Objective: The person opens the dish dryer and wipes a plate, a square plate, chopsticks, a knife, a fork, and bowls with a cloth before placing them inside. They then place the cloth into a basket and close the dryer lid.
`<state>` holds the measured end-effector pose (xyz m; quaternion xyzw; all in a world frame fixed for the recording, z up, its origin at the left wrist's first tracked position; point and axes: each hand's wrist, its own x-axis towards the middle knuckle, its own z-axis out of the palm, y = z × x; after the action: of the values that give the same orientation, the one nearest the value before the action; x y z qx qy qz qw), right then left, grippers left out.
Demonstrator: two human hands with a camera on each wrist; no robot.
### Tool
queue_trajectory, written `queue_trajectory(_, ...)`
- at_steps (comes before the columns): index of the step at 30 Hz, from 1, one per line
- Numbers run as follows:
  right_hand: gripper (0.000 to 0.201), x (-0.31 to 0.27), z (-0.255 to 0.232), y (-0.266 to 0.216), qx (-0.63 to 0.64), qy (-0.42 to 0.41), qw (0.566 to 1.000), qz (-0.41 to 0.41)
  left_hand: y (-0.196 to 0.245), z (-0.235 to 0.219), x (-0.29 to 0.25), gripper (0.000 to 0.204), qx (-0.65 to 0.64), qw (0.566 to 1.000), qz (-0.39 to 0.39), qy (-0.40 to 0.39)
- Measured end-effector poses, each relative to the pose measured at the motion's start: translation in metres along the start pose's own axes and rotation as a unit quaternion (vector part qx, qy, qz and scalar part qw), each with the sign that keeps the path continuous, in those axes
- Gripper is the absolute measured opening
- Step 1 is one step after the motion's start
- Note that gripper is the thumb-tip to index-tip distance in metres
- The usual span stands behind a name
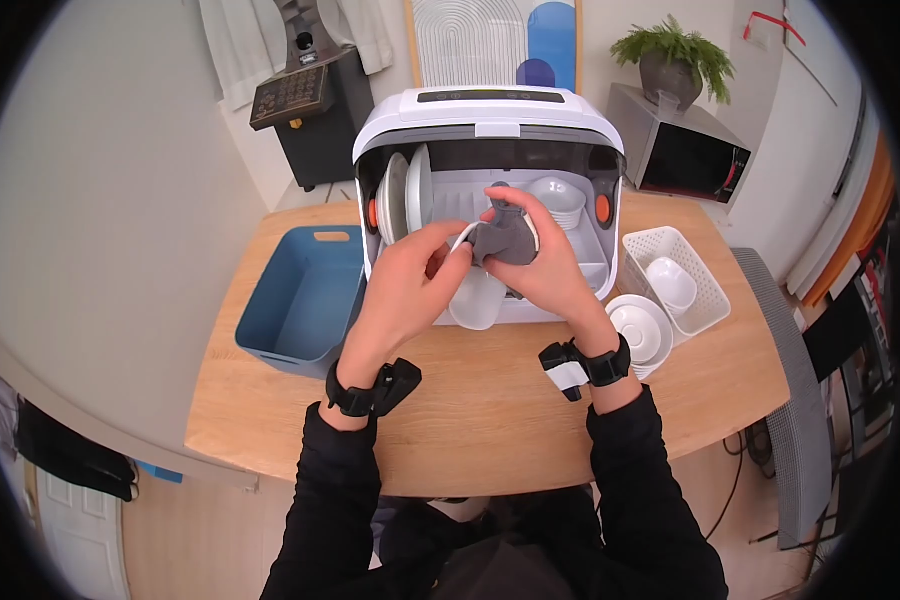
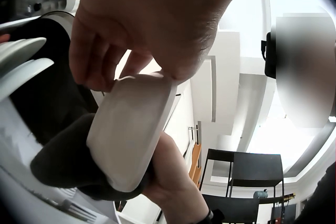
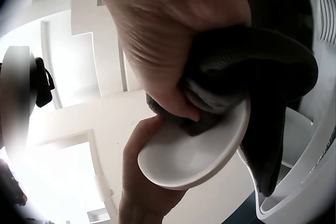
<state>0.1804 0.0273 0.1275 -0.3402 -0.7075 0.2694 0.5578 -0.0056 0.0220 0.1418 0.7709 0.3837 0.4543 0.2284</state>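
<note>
In front of the open white countertop dishwasher (image 1: 490, 110), both hands meet over a small white bowl (image 2: 131, 129). The left hand (image 1: 415, 280) pinches the bowl by its rim, thumb and fingers on either side of the wall. The right hand (image 1: 550, 270) grips a dark grey cloth (image 1: 505, 245), its thumb pushing the fabric against the bowl's inner face (image 3: 194, 155) in the right wrist view. Loose ends of the cloth hang past the rim. White plates (image 1: 420, 190) stand upright at the dishwasher's left, and a stack of white bowls (image 1: 557, 200) sits at its right.
A blue bin (image 1: 300, 290) stands left on the wooden table (image 1: 470, 420). To the right are a white perforated basket (image 1: 705, 285) with a white bowl (image 1: 670, 283) inside, and stacked white dishes (image 1: 640, 330). A microwave (image 1: 690, 150) bearing a potted plant (image 1: 670, 70) stands behind.
</note>
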Motion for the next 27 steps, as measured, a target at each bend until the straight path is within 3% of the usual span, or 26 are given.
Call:
queue_trajectory(3,0.059,0.003,0.005,0.008,-0.104,0.082,0.990,-0.048,-0.008,0.008,0.003,0.030,-0.062,0.995,-0.055,0.051)
queue_trajectory(6,0.058,0.005,0.005,0.006,-0.200,0.249,0.947,-0.026,-0.011,0.007,0.005,0.030,-0.049,0.991,-0.059,0.108)
queue_trajectory(7,0.053,0.003,0.002,0.003,-0.168,0.268,0.949,0.010,-0.012,0.006,0.005,0.030,-0.036,0.990,-0.053,0.128)
queue_trajectory(10,0.053,-0.002,0.000,-0.003,-0.094,0.244,0.964,0.039,-0.005,0.007,0.003,0.030,-0.008,0.988,-0.062,0.141)
queue_trajectory(13,0.048,-0.004,0.017,0.009,-0.227,0.193,0.954,-0.046,0.000,0.023,-0.001,0.029,-0.051,0.990,-0.013,0.134)
queue_trajectory(16,0.042,-0.006,0.028,0.009,-0.091,0.152,0.984,-0.005,-0.001,0.037,-0.003,0.028,0.024,0.972,0.103,0.211)
queue_trajectory(17,0.038,-0.007,0.028,-0.006,0.025,0.132,0.989,0.061,0.001,0.034,-0.004,0.024,0.000,0.976,0.074,0.205)
queue_trajectory(20,0.038,-0.008,0.021,-0.018,0.138,-0.014,0.984,0.112,-0.001,0.018,-0.002,0.022,-0.013,0.985,0.031,0.171)
queue_trajectory(24,0.035,-0.008,0.009,-0.025,0.020,-0.136,0.984,0.113,0.003,0.008,-0.002,0.020,0.001,0.987,0.010,0.159)
queue_trajectory(27,0.033,-0.010,0.006,-0.018,-0.218,-0.135,0.966,0.020,-0.004,0.008,0.000,0.021,0.034,0.985,0.014,0.171)
